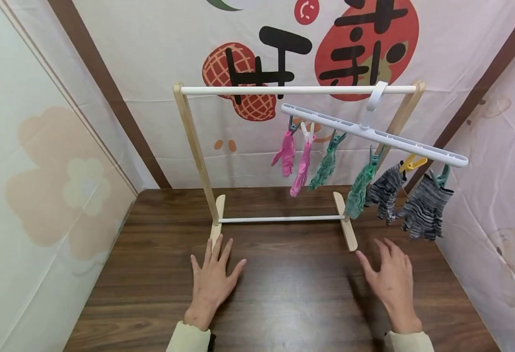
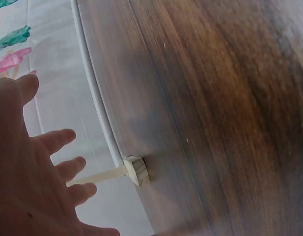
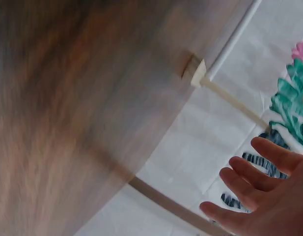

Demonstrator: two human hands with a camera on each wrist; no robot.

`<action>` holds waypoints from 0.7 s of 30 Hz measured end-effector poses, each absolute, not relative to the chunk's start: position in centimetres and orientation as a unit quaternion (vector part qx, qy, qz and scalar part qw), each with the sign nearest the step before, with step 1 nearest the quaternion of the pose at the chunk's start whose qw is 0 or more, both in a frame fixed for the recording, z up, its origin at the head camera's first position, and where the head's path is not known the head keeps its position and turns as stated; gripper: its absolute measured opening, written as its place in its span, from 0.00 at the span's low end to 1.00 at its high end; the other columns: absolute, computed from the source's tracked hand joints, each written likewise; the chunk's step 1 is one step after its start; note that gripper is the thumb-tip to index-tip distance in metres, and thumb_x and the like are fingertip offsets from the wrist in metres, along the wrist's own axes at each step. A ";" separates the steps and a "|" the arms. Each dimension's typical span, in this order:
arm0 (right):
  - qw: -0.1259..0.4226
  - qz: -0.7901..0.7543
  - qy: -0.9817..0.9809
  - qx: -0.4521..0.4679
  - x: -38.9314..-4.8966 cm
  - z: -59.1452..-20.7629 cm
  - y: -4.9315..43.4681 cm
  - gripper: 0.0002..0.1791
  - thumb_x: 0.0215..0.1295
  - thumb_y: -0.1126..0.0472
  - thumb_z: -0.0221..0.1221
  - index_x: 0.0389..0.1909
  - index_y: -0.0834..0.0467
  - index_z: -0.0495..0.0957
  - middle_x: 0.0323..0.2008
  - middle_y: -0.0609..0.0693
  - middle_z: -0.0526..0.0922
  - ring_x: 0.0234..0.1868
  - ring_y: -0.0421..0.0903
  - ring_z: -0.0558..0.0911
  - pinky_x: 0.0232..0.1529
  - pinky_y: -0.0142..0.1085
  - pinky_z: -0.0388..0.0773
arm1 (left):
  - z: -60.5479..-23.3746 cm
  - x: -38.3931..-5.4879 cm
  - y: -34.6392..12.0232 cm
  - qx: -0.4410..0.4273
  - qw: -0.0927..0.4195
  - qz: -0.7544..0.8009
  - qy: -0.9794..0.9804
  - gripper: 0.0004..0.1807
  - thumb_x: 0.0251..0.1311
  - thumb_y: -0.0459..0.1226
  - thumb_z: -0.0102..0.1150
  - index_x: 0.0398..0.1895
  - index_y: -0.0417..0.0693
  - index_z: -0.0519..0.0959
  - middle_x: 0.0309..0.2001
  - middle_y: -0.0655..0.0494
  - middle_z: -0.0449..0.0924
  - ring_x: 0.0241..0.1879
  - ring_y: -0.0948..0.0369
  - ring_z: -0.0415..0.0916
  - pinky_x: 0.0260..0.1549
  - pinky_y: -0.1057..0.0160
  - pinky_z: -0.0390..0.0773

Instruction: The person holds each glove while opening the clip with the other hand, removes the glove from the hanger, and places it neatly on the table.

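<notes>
My left hand [image 1: 213, 282] is spread just in front of the rack's left foot [image 1: 215, 234], holding nothing. My right hand [image 1: 391, 283], also with fingers extended and nothing in it, is near the right foot [image 1: 346, 227]. A pale blue hanger [image 1: 398, 141] hangs tilted from the rack's top bar [image 1: 292, 90], its right end lower and closer to me. Clothespins on it hold two pink gloves [image 1: 287, 149], two green gloves [image 1: 359, 190] and two grey-black striped gloves [image 1: 426, 205]. Both wrist views show the hands apart from the gloves.
The rack has wooden side posts [image 1: 195, 151] and a low white crossbar [image 1: 281, 219]. It stands toward the back of a dark wood table [image 1: 283, 293]. A printed cloth [image 1: 151, 58] hangs behind, with light cloth at both sides.
</notes>
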State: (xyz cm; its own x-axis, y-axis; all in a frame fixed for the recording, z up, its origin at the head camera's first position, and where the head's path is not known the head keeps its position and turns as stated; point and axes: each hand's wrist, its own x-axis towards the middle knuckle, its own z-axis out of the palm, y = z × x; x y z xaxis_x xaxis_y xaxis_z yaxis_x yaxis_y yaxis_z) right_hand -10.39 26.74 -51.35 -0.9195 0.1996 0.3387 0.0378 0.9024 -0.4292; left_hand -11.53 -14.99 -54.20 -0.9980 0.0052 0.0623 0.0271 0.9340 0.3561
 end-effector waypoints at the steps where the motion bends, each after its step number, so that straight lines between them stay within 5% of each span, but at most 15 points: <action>1: 0.211 0.214 -0.952 -0.063 -10.4 -51.1 27.0 0.34 0.69 0.44 0.66 0.62 0.68 0.77 0.65 0.70 0.75 0.65 0.71 0.73 0.67 0.70 0.62 | -54.2 -11.5 -15.0 -0.008 0.030 -0.180 -0.983 0.42 0.72 0.68 0.47 0.82 0.60 0.60 0.85 0.53 0.48 0.85 0.46 0.44 0.72 0.19 0.41; 10: 0.358 0.230 -0.900 -0.094 -10.6 -49.2 29.3 0.22 0.65 0.55 0.70 0.50 0.68 0.83 0.48 0.69 0.83 0.49 0.70 0.78 0.47 0.64 0.71 | -54.5 -11.5 -14.7 -0.009 0.031 -0.183 -0.983 0.41 0.72 0.67 0.48 0.81 0.59 0.63 0.84 0.51 0.53 0.84 0.45 0.47 0.71 0.19 0.45; 21: 0.445 0.269 -0.842 -0.141 -11.2 -47.1 32.2 0.22 0.66 0.57 0.69 0.46 0.72 0.77 0.42 0.68 0.70 0.48 0.69 0.70 0.47 0.58 0.65 | -54.9 -11.5 -14.2 -0.009 0.020 -0.192 -0.981 0.41 0.72 0.66 0.49 0.81 0.59 0.63 0.84 0.50 0.53 0.84 0.44 0.48 0.71 0.19 0.47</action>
